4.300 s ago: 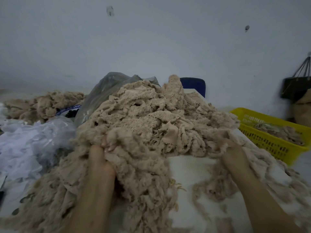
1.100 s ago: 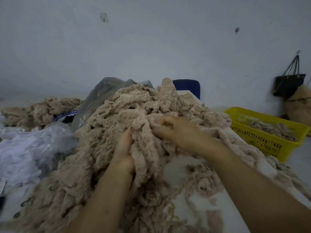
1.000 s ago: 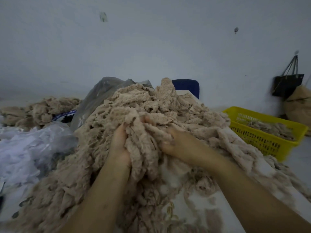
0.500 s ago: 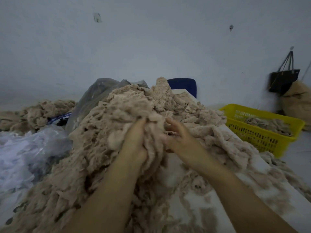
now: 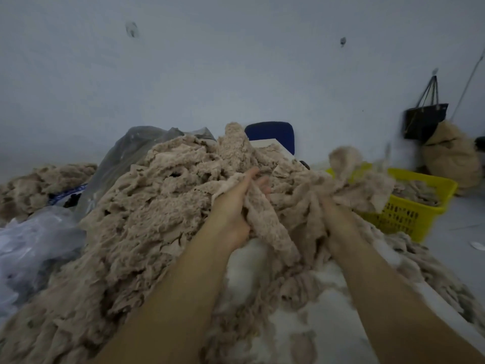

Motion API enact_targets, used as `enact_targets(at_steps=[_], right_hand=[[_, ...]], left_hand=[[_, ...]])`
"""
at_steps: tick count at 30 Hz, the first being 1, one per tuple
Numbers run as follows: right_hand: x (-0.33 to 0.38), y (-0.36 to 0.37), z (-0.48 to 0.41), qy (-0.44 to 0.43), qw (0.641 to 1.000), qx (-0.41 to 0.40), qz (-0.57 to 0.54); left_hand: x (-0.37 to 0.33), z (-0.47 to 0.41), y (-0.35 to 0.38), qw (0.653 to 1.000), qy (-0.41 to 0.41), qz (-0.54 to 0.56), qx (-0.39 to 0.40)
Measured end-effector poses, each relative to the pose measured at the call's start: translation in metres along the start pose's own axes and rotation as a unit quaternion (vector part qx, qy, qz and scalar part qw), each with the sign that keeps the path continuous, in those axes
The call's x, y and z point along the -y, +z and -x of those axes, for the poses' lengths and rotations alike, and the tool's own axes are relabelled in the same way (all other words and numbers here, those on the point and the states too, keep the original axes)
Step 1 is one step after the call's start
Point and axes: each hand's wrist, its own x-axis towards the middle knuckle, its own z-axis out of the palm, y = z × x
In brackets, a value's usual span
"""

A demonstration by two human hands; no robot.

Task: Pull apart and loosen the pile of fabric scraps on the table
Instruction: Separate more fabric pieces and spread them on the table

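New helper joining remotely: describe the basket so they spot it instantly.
Start at the big beige scrap pile on the table, then look right past its edge. The basket stands there on the floor: bright yellow perforated plastic, holding a few scraps, the only vivid thing.

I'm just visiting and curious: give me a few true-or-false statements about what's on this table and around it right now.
1. Both hands are dug into the beige scrap pile. True: the left hand and the right hand each clutch fabric.
2. The basket beside the table is red. False: the basket is yellow.
3. That basket holds some scraps. True.
4. A black bag hangs on the wall at the right. True.
5. The table is fully covered by scraps. False: bare white tabletop shows between the forearms.
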Motion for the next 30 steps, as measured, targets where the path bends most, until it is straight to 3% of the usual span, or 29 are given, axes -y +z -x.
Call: enact_targets(at_steps=[2, 4, 6, 9, 12, 14, 16, 17, 18, 20, 22, 24, 25, 27, 29, 30], right_hand=[[-0.022, 0.0, 0.004, -0.035, 0.976, -0.101, 0.189], [-0.037, 0.008, 0.021, -0.15, 0.933, -0.148, 0.29], [-0.045, 0.022, 0.031, -0.212, 0.946, -0.056, 0.238], [-0.042, 0.037, 0.04, -0.177, 0.955, 0.157, 0.18], [-0.042, 0.035, 0.026, -0.118, 0.941, 0.236, 0.213], [-0.039, 0.029, 0.007, -0.073, 0.959, 0.218, 0.168], [-0.022, 0.015, -0.009, 0.011, 0.996, 0.094, -0.001], [-0.014, 0.004, -0.017, 0.006, 0.999, 0.016, -0.048], [-0.007, -0.005, -0.024, -0.017, 0.998, -0.043, -0.036], [0.002, -0.016, -0.025, -0.085, 0.986, -0.083, 0.116], [-0.003, -0.015, -0.02, -0.174, 0.941, -0.095, 0.275], [-0.007, -0.003, -0.007, -0.264, 0.912, -0.105, 0.297], [-0.011, 0.006, -0.002, -0.291, 0.91, -0.086, 0.282], [-0.025, 0.025, 0.002, -0.236, 0.929, 0.025, 0.283], [-0.046, 0.038, 0.003, -0.087, 0.938, 0.163, 0.292], [-0.052, 0.039, 0.0, -0.045, 0.941, 0.189, 0.278]], left_hand=[[-0.001, -0.009, 0.007, 0.999, 0.021, 0.005, -0.026], [0.001, -0.013, 0.011, 0.998, 0.029, -0.025, -0.039], [0.011, -0.016, 0.016, 0.995, 0.013, -0.097, -0.035], [0.028, -0.024, 0.022, 0.972, -0.042, -0.232, -0.018], [0.032, -0.028, 0.023, 0.941, -0.065, -0.333, 0.004], [0.037, -0.027, 0.018, 0.937, -0.067, -0.342, 0.022], [0.043, -0.024, 0.013, 0.936, -0.038, -0.345, 0.063], [0.047, -0.022, 0.009, 0.925, -0.012, -0.375, 0.064], [0.051, -0.019, 0.005, 0.908, 0.012, -0.417, 0.049], [0.066, -0.017, -0.011, 0.859, 0.073, -0.506, 0.022], [0.094, -0.012, -0.029, 0.749, 0.12, -0.647, 0.078], [0.117, -0.008, -0.046, 0.633, 0.127, -0.757, 0.098], [0.12, -0.01, -0.054, 0.604, 0.149, -0.779, 0.075], [0.116, -0.018, -0.064, 0.57, 0.184, -0.8, 0.029], [0.107, -0.023, -0.069, 0.559, 0.173, -0.811, -0.007], [0.104, -0.025, -0.071, 0.559, 0.166, -0.812, -0.021]])
